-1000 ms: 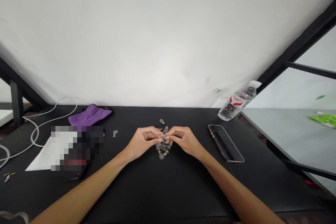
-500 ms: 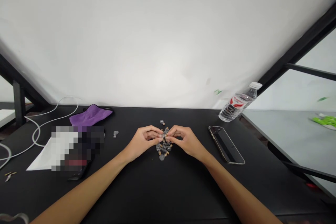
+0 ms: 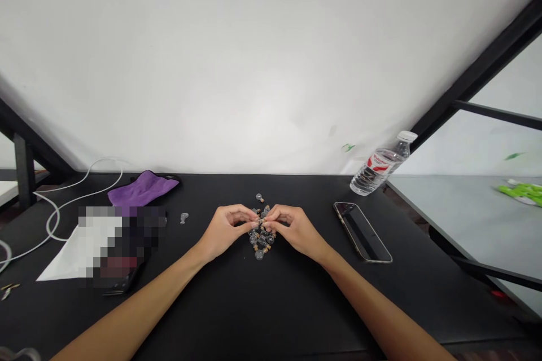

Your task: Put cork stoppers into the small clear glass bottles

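Note:
My left hand and my right hand meet over a pile of tiny clear glass bottles with cork stoppers. Between the fingertips of both hands is one small corked bottle, mostly covered by the fingers. The left thumb and fingers pinch its glass end. At the cork end, the right thumb and index finger are closed. One more corked bottle lies just beyond the pile. Off to the left, a small clear bottle rests by itself on the black table.
On the right lie a phone and a water bottle, which leans toward the wall. A purple cloth, a white sheet, a blurred-out dark item and a white cable are on the left.
The fingertips of both hands have drawn slightly closer together around the small bottle, hiding more of it. The whole view has shifted a little; the pile looks the same.

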The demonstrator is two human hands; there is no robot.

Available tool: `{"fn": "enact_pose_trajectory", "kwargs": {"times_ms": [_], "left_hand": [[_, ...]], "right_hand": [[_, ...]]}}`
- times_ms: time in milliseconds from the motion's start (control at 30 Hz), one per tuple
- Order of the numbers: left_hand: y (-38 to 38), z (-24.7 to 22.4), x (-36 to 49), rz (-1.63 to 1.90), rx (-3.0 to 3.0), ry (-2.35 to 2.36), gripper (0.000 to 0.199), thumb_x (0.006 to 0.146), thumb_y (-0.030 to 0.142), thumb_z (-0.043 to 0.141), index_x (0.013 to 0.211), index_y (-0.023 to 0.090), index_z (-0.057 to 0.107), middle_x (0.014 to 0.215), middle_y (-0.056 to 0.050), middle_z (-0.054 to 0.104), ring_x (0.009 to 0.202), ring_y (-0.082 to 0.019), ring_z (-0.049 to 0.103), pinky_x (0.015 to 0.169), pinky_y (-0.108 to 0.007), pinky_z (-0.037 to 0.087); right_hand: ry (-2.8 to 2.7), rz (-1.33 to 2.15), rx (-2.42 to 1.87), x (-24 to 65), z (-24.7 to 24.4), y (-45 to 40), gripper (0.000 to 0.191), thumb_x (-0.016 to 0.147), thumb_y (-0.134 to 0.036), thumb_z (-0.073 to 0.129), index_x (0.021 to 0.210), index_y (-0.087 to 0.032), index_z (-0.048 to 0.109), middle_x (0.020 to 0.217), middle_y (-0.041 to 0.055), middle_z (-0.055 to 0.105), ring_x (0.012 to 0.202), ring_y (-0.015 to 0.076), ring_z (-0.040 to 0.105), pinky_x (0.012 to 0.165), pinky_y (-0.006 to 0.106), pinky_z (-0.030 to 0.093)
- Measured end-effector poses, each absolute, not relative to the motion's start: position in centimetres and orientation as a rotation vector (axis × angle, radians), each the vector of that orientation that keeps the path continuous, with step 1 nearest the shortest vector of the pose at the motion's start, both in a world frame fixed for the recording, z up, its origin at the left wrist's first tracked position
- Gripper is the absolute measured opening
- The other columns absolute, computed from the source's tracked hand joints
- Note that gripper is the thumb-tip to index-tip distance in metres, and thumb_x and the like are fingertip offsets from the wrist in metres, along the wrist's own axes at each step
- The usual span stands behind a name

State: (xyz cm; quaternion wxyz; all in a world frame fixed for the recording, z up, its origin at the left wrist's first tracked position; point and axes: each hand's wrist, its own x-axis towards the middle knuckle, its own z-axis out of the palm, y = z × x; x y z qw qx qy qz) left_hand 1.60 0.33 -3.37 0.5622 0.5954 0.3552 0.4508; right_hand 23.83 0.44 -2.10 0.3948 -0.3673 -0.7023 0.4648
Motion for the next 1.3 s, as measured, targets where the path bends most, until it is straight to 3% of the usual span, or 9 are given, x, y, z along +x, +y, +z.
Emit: {"fn": "enact_pose_trajectory", "kwargs": {"times_ms": [300,467,633,800,967,1067,1167,1233,1300], "left_hand": [[0.1,-2.6,1.7,1.146,1.642,0.829,0.012,0.087,0.028,0.077,0.09,0.016,0.076,0.096,-0.007,0.071,0.093,-0.02,0.07,0.088,-0.033,0.056],[1.1,-1.8,0.2,1.056,1.755,0.986,0.013,0.088,0.028,0.075,0.097,0.018,0.074,0.094,-0.005,0.074,0.092,-0.02,0.069,0.087,-0.033,0.053],[2.2,-2.0,-1.2,0.957,1.884,1.185,0.011,0.086,0.028,0.075,0.093,0.02,0.075,0.09,-0.001,0.075,0.084,-0.018,0.066,0.077,-0.031,0.046],[2.3,-2.0,-1.6,0.832,1.99,1.201,0.01,0.084,0.03,0.076,0.09,0.022,0.075,0.089,0.0,0.076,0.087,-0.019,0.066,0.078,-0.031,0.043],[2.2,-2.2,-1.7,0.738,2.04,1.126,0.014,0.083,0.034,0.077,0.087,0.021,0.073,0.086,-0.001,0.073,0.087,-0.019,0.064,0.082,-0.032,0.045],[2.2,-2.2,-1.8,0.708,2.073,1.095,0.019,0.083,0.039,0.079,0.086,0.021,0.073,0.085,-0.002,0.07,0.088,-0.02,0.062,0.083,-0.033,0.048],[1.9,-2.2,-1.9,0.714,2.095,1.075,0.034,0.08,0.047,0.082,0.102,0.023,0.072,0.101,-0.004,0.069,0.098,-0.023,0.062,0.092,-0.037,0.049],[1.4,-2.1,-1.6,0.749,2.104,1.076,0.064,0.073,0.053,0.085,0.127,0.027,0.063,0.127,-0.008,0.063,0.117,-0.028,0.059,0.103,-0.042,0.047],[0.6,-2.2,-1.0,0.75,2.15,1.088,0.1,0.064,0.058,0.09,0.149,0.032,0.044,0.153,-0.011,0.045,0.139,-0.035,0.044,0.116,-0.049,0.038]], "right_hand": [[-1.687,1.298,-0.96,23.5,-2.7,0.6,0.023,0.089,-0.039,0.076,0.082,-0.017,0.07,0.077,0.0027,0.069,0.074,0.018,0.066,0.068,0.03,0.053],[-1.766,1.155,-1.007,23.9,-2.2,0.7,0.024,0.084,-0.04,0.081,0.092,-0.019,0.072,0.084,0.003,0.072,0.078,0.0186,0.067,0.075,0.032,0.055],[-1.786,1.037,-1.068,24.5,-1.8,1.1,0.025,0.091,-0.044,0.073,0.093,-0.019,0.071,0.081,0.0031,0.071,0.074,0.0182,0.065,0.069,0.031,0.053],[-1.792,0.94,-1.089,25.1,-1.6,1.5,0.027,0.096,-0.046,0.065,0.091,-0.02,0.07,0.08,0.0024,0.069,0.073,0.0186,0.064,0.07,0.031,0.052],[-1.8,0.737,-1.146,25.9,-1.7,2.1,0.029,0.101,-0.045,0.057,0.089,-0.021,0.068,0.085,0.0034,0.068,0.081,0.0209,0.065,0.075,0.033,0.052],[-1.839,0.689,-1.152,26.1,-2.2,2.4,0.025,0.101,-0.043,0.056,0.098,-0.022,0.069,0.098,0.0052,0.069,0.092,0.0224,0.066,0.084,0.035,0.053],[-1.842,0.77,-1.169,25.7,-2.8,2.3,0.028,0.101,-0.044,0.055,0.118,-0.025,0.065,0.122,0.0081,0.068,0.108,0.0242,0.067,0.097,0.04,0.053],[-1.816,0.859,-1.176,25.2,-3.2,2.2,0.035,0.102,-0.046,0.053,0.129,-0.026,0.06,0.135,0.0094,0.063,0.119,0.0255,0.065,0.105,0.044,0.051],[-1.8,0.908,-1.163,24.6,-3.5,2.1,0.04,0.104,-0.048,0.049,0.138,-0.027,0.055,0.145,0.0094,0.059,0.131,0.026,0.059,0.113,0.046,0.046]]}}
